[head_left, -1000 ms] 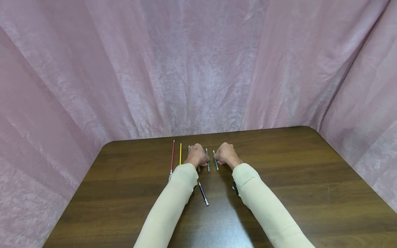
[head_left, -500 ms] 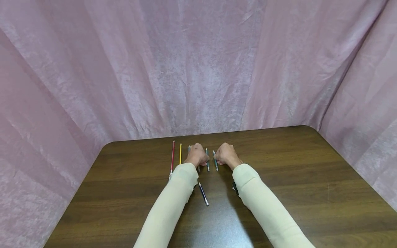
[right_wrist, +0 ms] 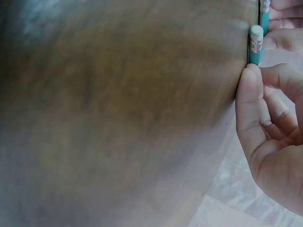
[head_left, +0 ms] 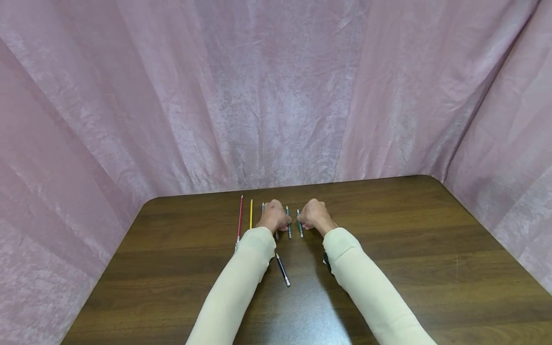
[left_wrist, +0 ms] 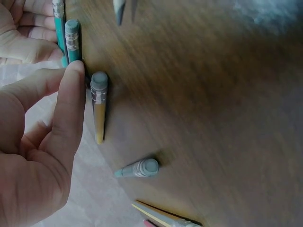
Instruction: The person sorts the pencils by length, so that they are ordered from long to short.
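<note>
My left hand (head_left: 274,216) pinches a green pencil (head_left: 289,233) between thumb and finger as it lies on the table. Its grey eraser end (left_wrist: 72,28) shows in the left wrist view. Just to the right, my right hand (head_left: 315,215) pinches a teal pencil (head_left: 301,230), whose pale eraser (right_wrist: 256,32) points toward me. These two pencils lie side by side with a narrow gap. Partly under my left hand, a yellow-brown pencil (left_wrist: 99,116) and a light blue one (left_wrist: 132,170) lie in the same row.
Farther left lie a red pencil (head_left: 240,218) and a yellow pencil (head_left: 251,213), both pointing away. A dark blue pencil (head_left: 282,270) lies slanted nearer to me. The brown wooden table (head_left: 414,249) ends at a pink curtain (head_left: 284,96).
The teal pencil in my right hand has turned slightly, its tip shifting right, and lies straighter beside the green one. My left hand and the other pencils look unmoved.
</note>
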A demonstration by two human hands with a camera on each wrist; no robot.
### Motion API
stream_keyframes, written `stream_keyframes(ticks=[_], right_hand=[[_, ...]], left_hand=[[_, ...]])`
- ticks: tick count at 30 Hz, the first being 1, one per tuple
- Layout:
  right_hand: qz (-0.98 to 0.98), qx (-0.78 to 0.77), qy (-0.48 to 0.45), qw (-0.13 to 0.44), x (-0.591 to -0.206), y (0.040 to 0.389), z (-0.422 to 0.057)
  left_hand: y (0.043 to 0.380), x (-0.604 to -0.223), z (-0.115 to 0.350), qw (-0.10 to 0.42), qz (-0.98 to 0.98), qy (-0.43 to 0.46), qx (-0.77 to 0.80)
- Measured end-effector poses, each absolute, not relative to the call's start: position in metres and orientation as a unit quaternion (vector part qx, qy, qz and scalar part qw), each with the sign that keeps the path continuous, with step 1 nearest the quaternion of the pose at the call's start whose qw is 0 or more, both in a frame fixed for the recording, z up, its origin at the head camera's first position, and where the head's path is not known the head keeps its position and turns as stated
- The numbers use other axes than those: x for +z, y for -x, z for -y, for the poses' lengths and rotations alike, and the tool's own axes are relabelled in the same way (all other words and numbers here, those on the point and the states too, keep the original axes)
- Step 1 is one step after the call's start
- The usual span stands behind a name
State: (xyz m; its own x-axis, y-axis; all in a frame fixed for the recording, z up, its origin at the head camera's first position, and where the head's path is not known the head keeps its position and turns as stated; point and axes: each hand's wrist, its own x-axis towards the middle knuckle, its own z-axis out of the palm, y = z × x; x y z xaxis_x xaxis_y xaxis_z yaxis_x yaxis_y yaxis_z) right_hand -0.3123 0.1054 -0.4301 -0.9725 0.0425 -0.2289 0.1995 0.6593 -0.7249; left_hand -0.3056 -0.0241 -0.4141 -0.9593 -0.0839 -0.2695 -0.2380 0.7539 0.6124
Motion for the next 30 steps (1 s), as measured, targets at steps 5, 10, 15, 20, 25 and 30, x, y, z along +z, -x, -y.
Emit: stream_keyframes(ticks=[5,10,15,20,25,30], right_hand=[[-0.908,-0.403,-0.063,0.097,-0.43,0.312,-0.106],[-0.91,-0.398,-0.054,0.097,-0.428,0.312,-0.106],[-0.91,-0.401,-0.043,0.094,-0.425,0.31,-0.107],[-0.903,-0.42,-0.027,0.091,-0.42,0.307,-0.112],[-0.898,-0.43,-0.006,0.09,-0.416,0.303,-0.12],[-0.888,-0.45,0.009,0.091,-0.414,0.3,-0.126]], left_hand=[[0.305,-0.414,0.025,0.116,-0.927,0.081,0.349],[0.304,-0.41,0.028,0.108,-0.925,0.077,0.357],[0.304,-0.406,0.031,0.103,-0.928,0.071,0.35],[0.304,-0.402,0.033,0.102,-0.928,0.069,0.351],[0.303,-0.398,0.036,0.103,-0.925,0.065,0.36],[0.302,-0.394,0.041,0.1,-0.926,0.055,0.359]])
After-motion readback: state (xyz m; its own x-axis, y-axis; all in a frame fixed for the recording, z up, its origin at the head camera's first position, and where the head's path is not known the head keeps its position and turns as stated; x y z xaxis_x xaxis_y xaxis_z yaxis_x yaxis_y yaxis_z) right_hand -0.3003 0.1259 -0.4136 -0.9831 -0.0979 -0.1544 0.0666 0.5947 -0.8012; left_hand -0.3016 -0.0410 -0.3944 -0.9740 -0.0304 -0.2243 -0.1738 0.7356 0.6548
